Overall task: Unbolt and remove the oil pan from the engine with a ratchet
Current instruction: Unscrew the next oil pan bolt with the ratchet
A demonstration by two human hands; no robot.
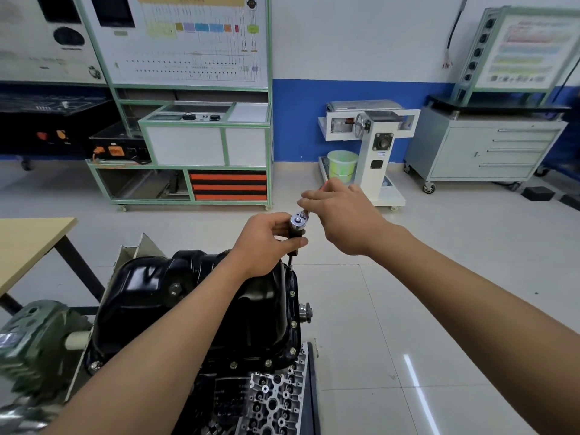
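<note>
A black oil pan (150, 296) sits bolted on top of the upturned engine (266, 400), with several bolts along its right flange (293, 324). The ratchet (298, 222) stands over the pan's far right corner, its extension and socket pointing down at the flange. My left hand (266, 243) pinches the ratchet's head and the top of the extension. My right hand (339, 215) grips the ratchet's handle, which is mostly hidden under the fingers; an orange tip shows past them.
A wooden table (31, 243) stands at the left. A green motor (28, 343) sits on the engine stand at the lower left. Beyond are a green-framed training bench (188, 146), a white stand with a green bucket (342, 164) and a grey drawer cabinet (489, 149).
</note>
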